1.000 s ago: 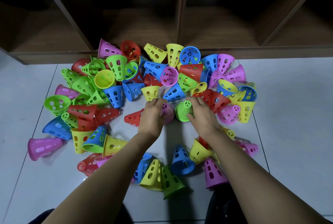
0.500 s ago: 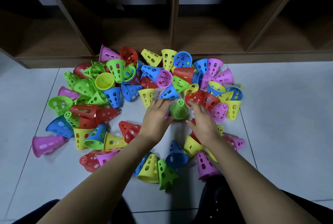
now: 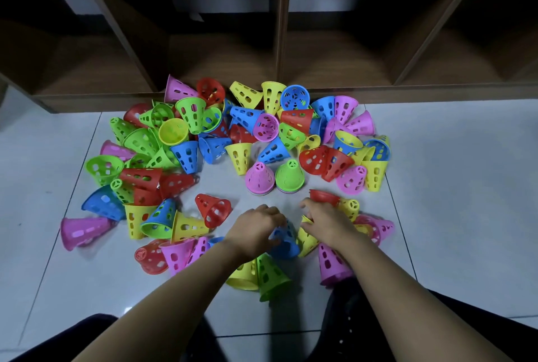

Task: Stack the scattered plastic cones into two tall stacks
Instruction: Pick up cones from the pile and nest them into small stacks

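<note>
Many perforated plastic cones in red, yellow, green, blue and pink lie scattered on the floor. In the middle, a pink cone [image 3: 259, 178] and a green cone [image 3: 290, 176] stand upright side by side, each on top of a short stack. Nearer to me, my left hand [image 3: 256, 229] curls around a blue cone [image 3: 284, 242] from the left. My right hand [image 3: 327, 220] lies over a yellow cone [image 3: 305, 239] just right of the blue one, with fingers wrapped on it. A red cone [image 3: 323, 196] sits just beyond my right hand.
A brown wooden shelf unit [image 3: 279, 41] with open compartments stands right behind the pile. The cones lie on a pale tiled floor [image 3: 451, 187]. More cones lie under my forearms, among them a green one [image 3: 270, 277] and a pink one [image 3: 332, 265]. My dark-clothed knees show at the bottom.
Both hands let go of the pink and green cones, now standing upright in the middle, and drew back toward me onto the blue and yellow cones.
</note>
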